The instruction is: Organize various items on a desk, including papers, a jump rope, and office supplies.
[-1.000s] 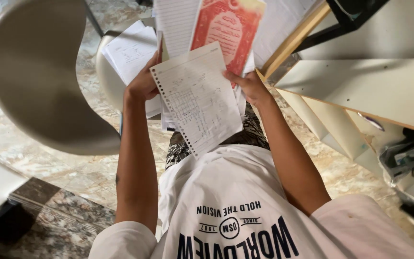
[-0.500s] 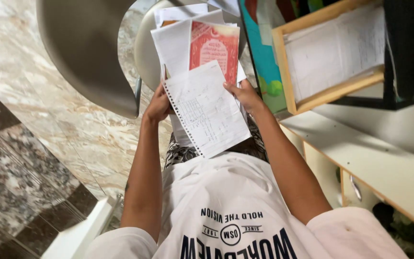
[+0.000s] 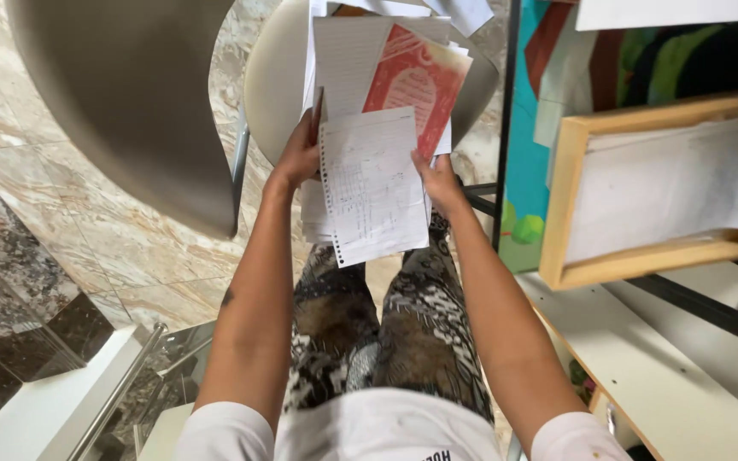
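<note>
Nearest to me are my own knees in patterned trousers, and just past them, toward twelve o'clock, the sheaf of papers I hold up between both hands.

My left hand grips the sheaf at its nine o'clock edge, thumb curled over the front and the other fingers hidden behind, so it is clenched on the stack. My right hand pinches the three o'clock edge, thumb lying on the front of the top sheet.

That top sheet is a torn notebook page, white, ruled, with a row of punched holes down its left margin. I judge it feather-light and limp: it will droop if held by one corner, and the perforated margin looks the likeliest place to tear, so the plain right edge or the lower corner is the safer hold. The sheets underneath are loose and would probably slide on one another, so a firm pinch through the whole thickness keeps them together.

Behind it, at one o'clock, a red printed sheet pokes out, and at eleven o'clock a lined white sheet.

Farther off, the pale seat of a chair sits beneath the papers, another curved chair back at ten o'clock, a wooden-framed board at three o'clock, and marble floor beyond.
</note>
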